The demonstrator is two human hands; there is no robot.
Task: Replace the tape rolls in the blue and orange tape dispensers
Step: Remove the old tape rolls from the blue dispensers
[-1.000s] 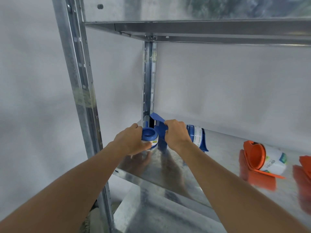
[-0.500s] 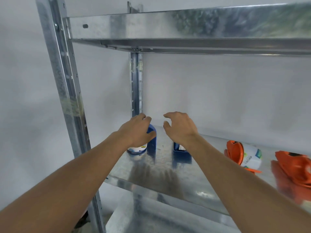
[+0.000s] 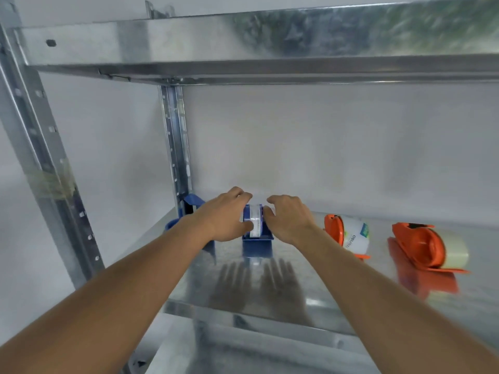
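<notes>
Blue dispenser (image 3: 256,240) sits between your hands on the shelf (image 3: 337,298); your left hand (image 3: 225,218) grips its roll (image 3: 255,220), your right hand (image 3: 287,218) curls against it.

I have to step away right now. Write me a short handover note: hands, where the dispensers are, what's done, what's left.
Left hand and right hand both grip the blue dispenser at mid-shelf; its roll carries a white label.
A second blue dispenser stands in the back-left corner, mostly hidden by the left arm.
Two orange dispensers lie to the right: one with a labelled roll, one with a plain roll.
Done: cannot tell which rolls are new.
Left: finish the blue one in hand, then check the others.
</notes>
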